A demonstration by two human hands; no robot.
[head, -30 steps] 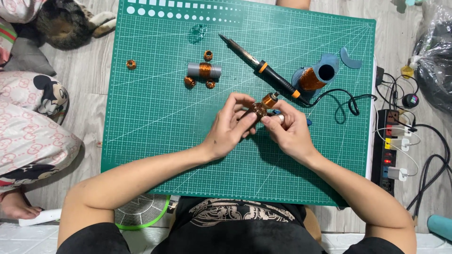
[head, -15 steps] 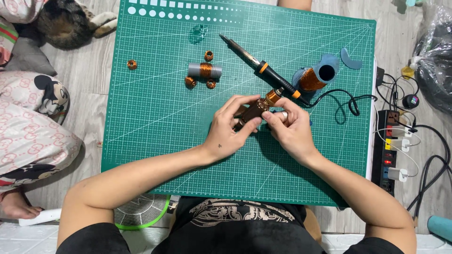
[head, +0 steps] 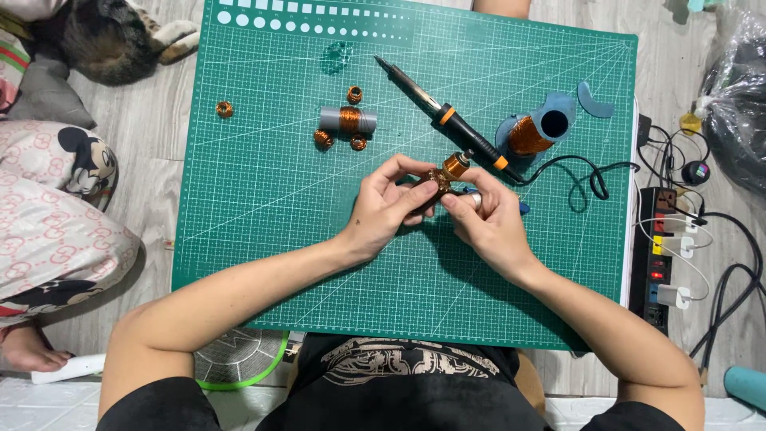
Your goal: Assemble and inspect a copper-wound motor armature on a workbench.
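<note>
Over the middle of a green cutting mat, my left hand and my right hand meet around a small rod wound with copper wire. Both hands pinch it, the left from the left side, the right from below and right. A short metal piece shows at my right fingertips. A black soldering iron with orange rings lies just beyond the hands. A blue spool of copper wire lies on its side to the right of the iron.
A grey tube wrapped in copper wire and several small copper coils lie on the mat's far part. A power strip with plugs and cables sits off the right edge. A cat and another person's patterned clothing are at the left.
The hands have stayed in place; the fingers shifted slightly and the wound rod turned a little between them.
</note>
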